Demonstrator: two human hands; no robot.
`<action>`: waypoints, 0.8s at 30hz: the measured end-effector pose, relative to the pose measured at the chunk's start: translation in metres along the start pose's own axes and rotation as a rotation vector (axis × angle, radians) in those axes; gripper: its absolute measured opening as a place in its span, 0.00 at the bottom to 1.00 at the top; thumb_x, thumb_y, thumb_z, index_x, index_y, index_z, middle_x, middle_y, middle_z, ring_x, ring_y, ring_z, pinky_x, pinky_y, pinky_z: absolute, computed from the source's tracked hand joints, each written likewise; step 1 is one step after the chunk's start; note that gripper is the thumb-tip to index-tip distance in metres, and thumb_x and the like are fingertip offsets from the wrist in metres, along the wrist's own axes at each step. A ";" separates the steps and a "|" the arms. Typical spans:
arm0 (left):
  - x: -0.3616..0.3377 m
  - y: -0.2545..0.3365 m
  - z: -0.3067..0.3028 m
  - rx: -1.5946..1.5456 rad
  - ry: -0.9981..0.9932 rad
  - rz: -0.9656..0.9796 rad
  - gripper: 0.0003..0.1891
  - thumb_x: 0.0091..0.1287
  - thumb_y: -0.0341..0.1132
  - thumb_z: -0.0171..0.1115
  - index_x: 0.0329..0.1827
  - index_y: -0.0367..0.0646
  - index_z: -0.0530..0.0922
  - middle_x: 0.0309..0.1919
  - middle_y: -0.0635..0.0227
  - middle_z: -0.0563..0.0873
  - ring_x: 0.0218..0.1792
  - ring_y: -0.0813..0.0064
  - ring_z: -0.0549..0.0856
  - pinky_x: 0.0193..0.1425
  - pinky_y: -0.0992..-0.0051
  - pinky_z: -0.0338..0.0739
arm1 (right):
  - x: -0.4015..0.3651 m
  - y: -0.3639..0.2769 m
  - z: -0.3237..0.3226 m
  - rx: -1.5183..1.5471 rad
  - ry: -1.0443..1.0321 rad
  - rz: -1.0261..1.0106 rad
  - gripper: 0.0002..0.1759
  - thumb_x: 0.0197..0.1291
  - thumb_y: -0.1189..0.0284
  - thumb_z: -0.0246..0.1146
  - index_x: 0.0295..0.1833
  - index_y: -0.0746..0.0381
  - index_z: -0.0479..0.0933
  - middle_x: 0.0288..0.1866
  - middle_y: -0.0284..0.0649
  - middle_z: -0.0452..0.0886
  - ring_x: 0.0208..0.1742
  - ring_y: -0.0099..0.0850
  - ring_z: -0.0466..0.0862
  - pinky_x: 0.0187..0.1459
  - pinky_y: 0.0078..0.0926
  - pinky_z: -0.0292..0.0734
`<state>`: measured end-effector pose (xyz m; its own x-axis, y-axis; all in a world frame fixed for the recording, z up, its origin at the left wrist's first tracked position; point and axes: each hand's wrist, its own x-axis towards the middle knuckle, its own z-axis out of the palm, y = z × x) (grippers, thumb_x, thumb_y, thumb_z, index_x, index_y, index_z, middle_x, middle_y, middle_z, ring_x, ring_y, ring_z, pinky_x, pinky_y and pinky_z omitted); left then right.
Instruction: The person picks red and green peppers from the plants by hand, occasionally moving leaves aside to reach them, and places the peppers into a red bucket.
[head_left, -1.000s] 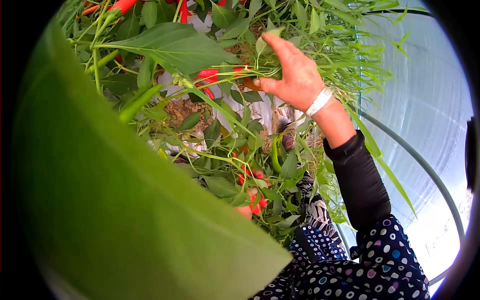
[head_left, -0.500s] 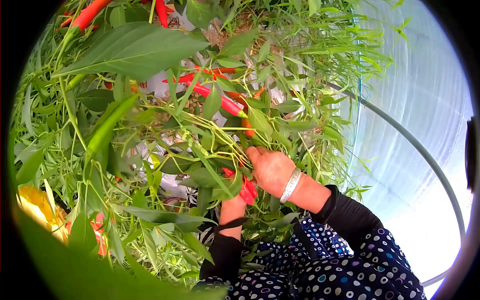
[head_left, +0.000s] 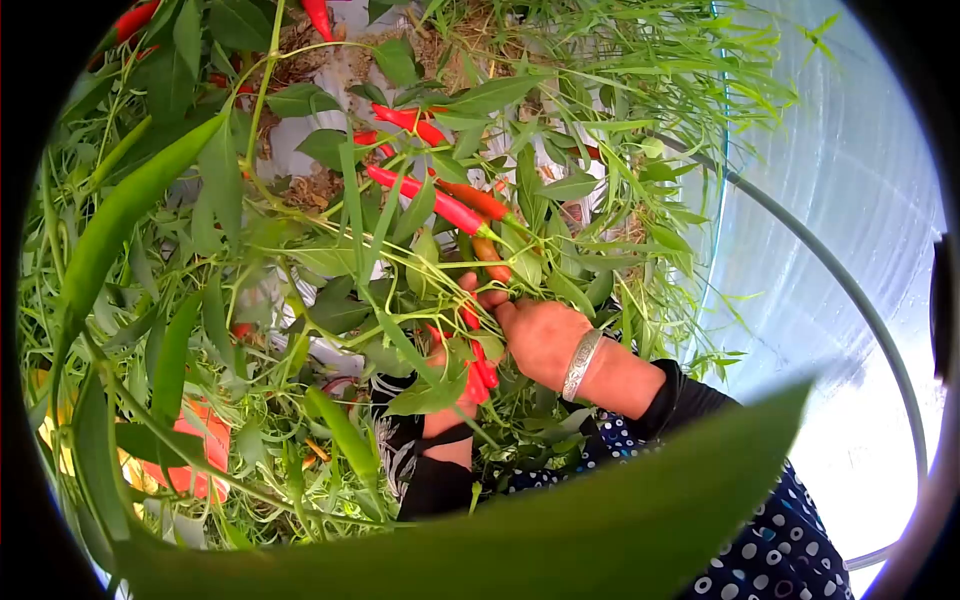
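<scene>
My left hand (head_left: 438,375), partly behind leaves, is closed around several red chili peppers (head_left: 482,372) whose glossy ends poke out beside the palm. Its fingertips reach up to those of my right hand (head_left: 545,340), which wears a silver bracelet (head_left: 582,366) and is curled in a pinch among thin green stems. What that pinch holds is hidden by the fingers. Just above the fingertips hangs an orange-brown chili pepper (head_left: 491,258). A long bright red chili pepper (head_left: 432,202) and an orange-red one (head_left: 474,199) hang a little higher on the plant.
A large blurred leaf (head_left: 480,540) crosses the bottom, close to the camera. Green chili peppers (head_left: 125,225) hang at left, above a red-and-yellow object (head_left: 195,450) low in the foliage. At right, a dark curved pipe (head_left: 830,265) runs along translucent plastic sheeting (head_left: 810,170).
My left hand has moved up, and its fingertips now show beside my right hand's. My right hand stays at nearly the same spot. The view has shifted, and a near leaf now covers the bottom.
</scene>
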<state>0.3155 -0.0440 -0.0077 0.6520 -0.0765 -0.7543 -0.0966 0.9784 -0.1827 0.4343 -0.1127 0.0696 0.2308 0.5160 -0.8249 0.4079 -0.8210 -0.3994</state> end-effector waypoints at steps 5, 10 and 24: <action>0.005 0.006 -0.017 -0.118 -0.148 -0.044 0.24 0.66 0.47 0.46 0.62 0.47 0.65 0.49 0.48 0.78 0.47 0.53 0.80 0.45 0.57 0.80 | 0.006 0.005 0.006 0.046 0.035 -0.011 0.14 0.51 0.76 0.51 0.44 0.68 0.70 0.30 0.51 0.78 0.32 0.49 0.80 0.33 0.44 0.76; 0.010 0.004 -0.024 -0.149 -0.309 -0.048 0.20 0.64 0.37 0.55 0.58 0.44 0.67 0.48 0.44 0.78 0.43 0.56 0.82 0.41 0.61 0.82 | 0.008 0.014 0.017 0.041 0.053 -0.077 0.15 0.51 0.76 0.51 0.45 0.68 0.70 0.27 0.50 0.77 0.32 0.48 0.80 0.33 0.42 0.76; 0.016 0.003 -0.034 -0.164 -0.539 -0.068 0.40 0.51 0.37 0.69 0.66 0.45 0.57 0.40 0.54 0.77 0.30 0.63 0.81 0.33 0.65 0.78 | -0.025 0.015 -0.003 0.284 0.370 -0.277 0.11 0.47 0.75 0.60 0.38 0.65 0.71 0.31 0.49 0.77 0.33 0.46 0.79 0.35 0.39 0.75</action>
<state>0.2998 -0.0486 -0.0420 0.9486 0.0129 -0.3163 -0.1286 0.9287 -0.3477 0.4369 -0.1374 0.0856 0.4649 0.7318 -0.4983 0.2545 -0.6496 -0.7164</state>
